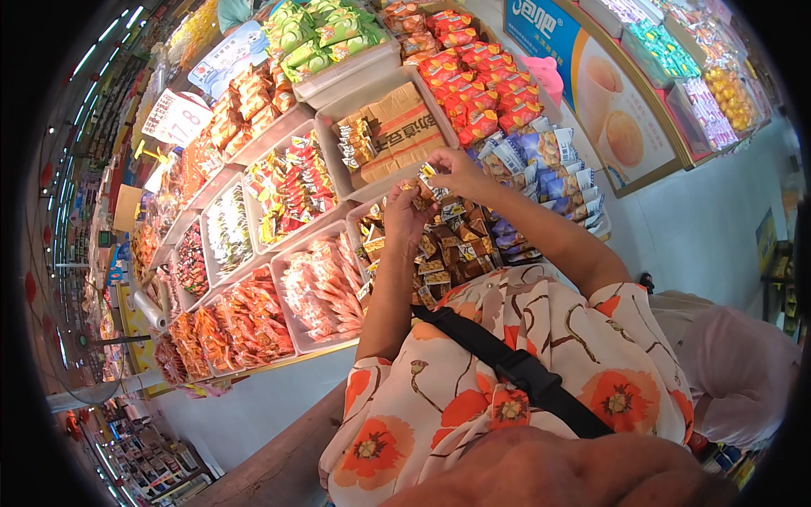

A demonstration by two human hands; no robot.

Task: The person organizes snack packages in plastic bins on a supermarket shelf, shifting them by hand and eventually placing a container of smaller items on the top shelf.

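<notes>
My left hand (405, 212) and my right hand (457, 172) meet above a bin of small brown and yellow snack packets (453, 253). Between the fingers of my left hand are one or more similar packets (423, 195). My right thumb and fingertips pinch a yellow, black and white packet (429, 172) just above them. Just beyond my hands is a grey plastic bin (327, 136) lined with printed cardboard (405, 127), with a short row of brown and gold packets (356, 143) at its left side.
Neighbouring bins hold red packets (469, 89), green packets (336, 28), blue and white packets (557, 165) and pink-wrapped snacks (322, 285). A handwritten price sign (177, 118) stands at left. A framed poster (608, 95) is at upper right. Another person (735, 367) is close at my right.
</notes>
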